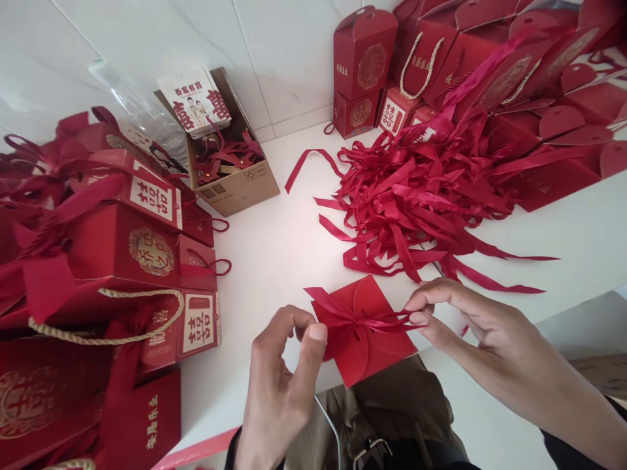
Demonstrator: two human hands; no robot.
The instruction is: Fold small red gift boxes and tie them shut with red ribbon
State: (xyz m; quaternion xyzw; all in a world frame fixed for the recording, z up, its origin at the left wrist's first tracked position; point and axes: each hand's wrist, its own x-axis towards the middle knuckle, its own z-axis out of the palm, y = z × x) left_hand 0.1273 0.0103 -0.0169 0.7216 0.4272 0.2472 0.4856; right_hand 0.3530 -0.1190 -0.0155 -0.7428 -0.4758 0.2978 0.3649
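Note:
A small red gift box (375,358) with overlapping rounded flaps sits at the front edge of the white table, its top towards me. Red ribbon (360,321) crosses the middle of the top, gathered there, with one loose end pointing to the upper left. My left hand (289,372) is at the box's left side, thumb and forefinger closed on a strip of the ribbon, partly hidden by the thumb. On the right, my right hand (470,326) pinches the ribbon strands between thumb and fingertips, drawn out past the box's edge.
Beyond the box lies a large heap of red ribbons (416,189). Finished-looking red boxes (142,254) with bows and rope handles are stacked at left; more red boxes (365,55) stand at back right. A cardboard carton (240,186) holds ribbon pieces and printed cards (196,101).

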